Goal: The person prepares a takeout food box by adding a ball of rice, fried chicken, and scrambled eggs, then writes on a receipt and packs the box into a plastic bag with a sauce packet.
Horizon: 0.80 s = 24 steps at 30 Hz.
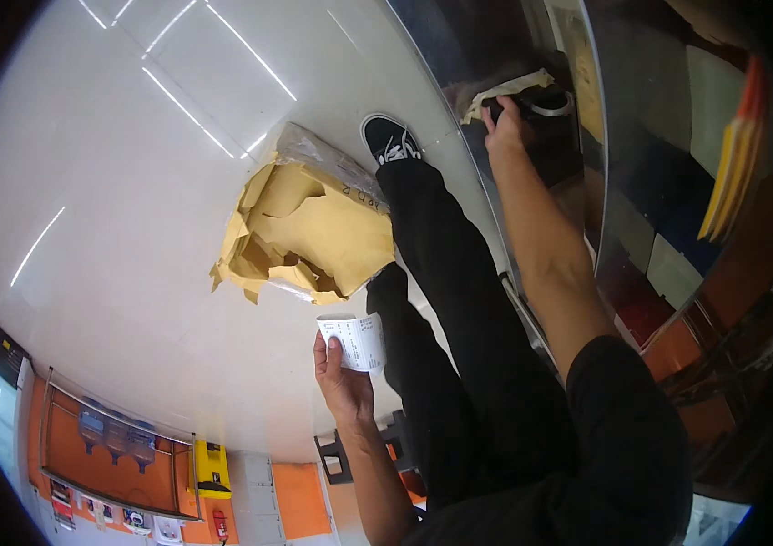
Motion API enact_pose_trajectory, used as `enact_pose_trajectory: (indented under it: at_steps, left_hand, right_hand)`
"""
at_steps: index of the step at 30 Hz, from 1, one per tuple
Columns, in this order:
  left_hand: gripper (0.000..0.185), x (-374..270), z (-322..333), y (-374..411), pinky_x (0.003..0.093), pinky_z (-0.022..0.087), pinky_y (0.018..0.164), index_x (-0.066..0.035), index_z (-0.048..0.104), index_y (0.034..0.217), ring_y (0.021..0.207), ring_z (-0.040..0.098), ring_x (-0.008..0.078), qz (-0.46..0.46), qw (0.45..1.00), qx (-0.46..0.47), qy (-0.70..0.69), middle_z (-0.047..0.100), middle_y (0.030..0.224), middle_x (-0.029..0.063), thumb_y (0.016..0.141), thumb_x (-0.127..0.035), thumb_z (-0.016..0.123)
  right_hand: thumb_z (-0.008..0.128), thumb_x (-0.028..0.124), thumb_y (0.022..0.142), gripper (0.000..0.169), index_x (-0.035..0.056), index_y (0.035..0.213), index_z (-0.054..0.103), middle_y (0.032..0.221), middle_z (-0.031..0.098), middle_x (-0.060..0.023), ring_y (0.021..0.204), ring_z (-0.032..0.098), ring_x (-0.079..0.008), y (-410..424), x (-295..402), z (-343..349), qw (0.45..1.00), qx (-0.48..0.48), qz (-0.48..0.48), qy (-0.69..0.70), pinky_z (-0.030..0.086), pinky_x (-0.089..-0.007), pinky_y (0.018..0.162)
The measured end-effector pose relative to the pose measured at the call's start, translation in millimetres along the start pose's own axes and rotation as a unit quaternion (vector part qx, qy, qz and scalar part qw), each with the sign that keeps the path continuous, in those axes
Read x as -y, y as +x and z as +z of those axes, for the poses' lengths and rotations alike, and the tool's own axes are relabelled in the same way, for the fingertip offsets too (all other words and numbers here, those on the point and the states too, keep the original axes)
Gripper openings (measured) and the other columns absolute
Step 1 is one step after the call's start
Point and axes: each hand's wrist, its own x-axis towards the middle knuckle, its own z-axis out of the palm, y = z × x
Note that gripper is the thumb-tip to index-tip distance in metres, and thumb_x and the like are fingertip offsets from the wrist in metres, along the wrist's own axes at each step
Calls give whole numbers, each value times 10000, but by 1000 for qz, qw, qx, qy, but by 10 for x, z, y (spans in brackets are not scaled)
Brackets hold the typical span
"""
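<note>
My left hand (344, 375) holds a curled white paper slip (353, 343) bearing print, with the thumb on its face. My right hand (503, 123) reaches to a dark, shiny surface, its fingertips around a small dark object whose kind I cannot tell. Just beyond those fingers lies a crumpled strip of tan paper (509, 87), and beside them a pale ring (553, 106), perhaps a roll of tape. On the floor, between my left hand and my shoe, stands a torn brown-paper package (332, 232) with clear plastic wrap and some handwriting on its side.
My black shoe (390, 140) is on the glossy tiled floor (120, 205), close to the package. A metal edge (603, 136) borders the dark surface at right. Farther off are a metal rack (120, 416) with large water bottles, a yellow case (210, 469) and a fire extinguisher (220, 525).
</note>
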Motion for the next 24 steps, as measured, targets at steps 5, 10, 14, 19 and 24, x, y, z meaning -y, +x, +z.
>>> enact_pose_trajectory:
  at_steps: [5, 10, 14, 19, 24]
  left_hand:
    - [513, -68, 70, -499, 464, 453, 1062, -44, 465, 1446, 1239, 582, 285, 53, 993, 101, -9, 596, 1352, 119, 1022, -291, 615]
    - [547, -252, -225, -1672, 417, 468, 1085, -7, 410, 1478, 1260, 583, 243, 105, 982, 155, 5, 590, 1354, 134, 998, -98, 656]
    - [529, -383, -521, -2667, 351, 451, 1082, -7, 425, 1494, 1265, 552, 182, 201, 927, 264, 173, 563, 1372, 110, 1003, -35, 618]
    - [317, -500, -776, -3617, 332, 561, 932, 36, 616, 1291, 1032, 690, 172, 170, 879, 366, 255, 710, 1171, 93, 980, -14, 647]
    - [289, 83, -415, -4391, 336, 603, 871, 15, 615, 1263, 986, 714, 180, 124, 810, 462, 338, 716, 1124, 92, 977, -13, 647]
  right_hand:
    - [806, -66, 740, 650, -82, 1260, 416, 1407, 433, -228, 1136, 586, -362, -602, -96, -738, 982, 173, -75, 9, 676, -457, 802]
    - [788, 23, 811, 427, -5, 1182, 580, 1208, 636, -133, 1082, 663, -282, -2145, 116, -2235, 921, 375, -48, -94, 647, -398, 794]
    - [897, 164, 718, 742, -48, 1345, 562, 1277, 660, -175, 1168, 650, -304, -2884, 348, -3849, 849, 379, -207, -303, 539, -396, 983]
    - [897, 261, 653, 805, -76, 1315, 585, 1286, 666, -253, 1244, 636, -331, -3636, 1255, -5855, 790, 451, -261, -324, 478, -394, 1074]
    - [875, 217, 670, 731, -28, 1301, 598, 1188, 708, -234, 1137, 695, -336, -3631, 1911, -7634, 815, 378, -328, -291, 524, -401, 1002]
